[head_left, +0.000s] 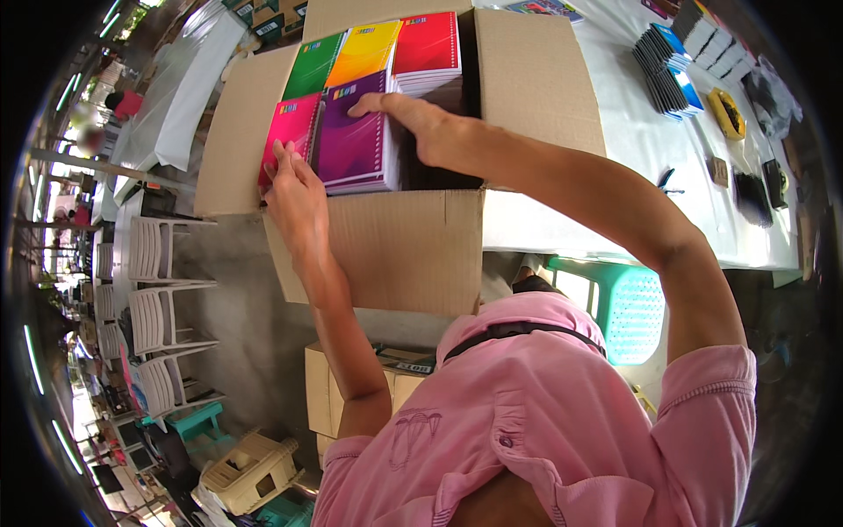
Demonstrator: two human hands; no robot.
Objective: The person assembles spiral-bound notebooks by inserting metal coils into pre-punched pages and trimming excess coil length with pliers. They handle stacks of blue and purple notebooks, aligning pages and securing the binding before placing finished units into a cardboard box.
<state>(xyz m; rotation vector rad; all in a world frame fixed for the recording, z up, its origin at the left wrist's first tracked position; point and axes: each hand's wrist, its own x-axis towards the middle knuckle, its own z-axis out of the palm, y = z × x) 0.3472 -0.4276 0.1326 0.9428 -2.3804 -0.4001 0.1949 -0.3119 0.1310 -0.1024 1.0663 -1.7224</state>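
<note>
An open cardboard box [378, 250] holds stacks of spiral-bound notebooks in several colours. My left hand [297, 193] rests on the near end of the pink notebook [297, 123] at the box's left side, its fingers extended over the cover. From the right, my right hand [413, 119] reaches across, fingers stretched onto the upper part of the purple notebook [347, 149]; some of them are hidden. Behind these lie a green notebook [313, 66], a yellow notebook [364, 51] and a red notebook [428, 44], each topping a stack.
The box's flaps spread outward. On the white-covered table [562, 220] to the right are stacked blue-and-black booklets [669, 75], a yellow container [727, 114] and a dark brush-like thing [752, 198]. A green stool [634, 312] is below; white chairs [154, 316] line the left.
</note>
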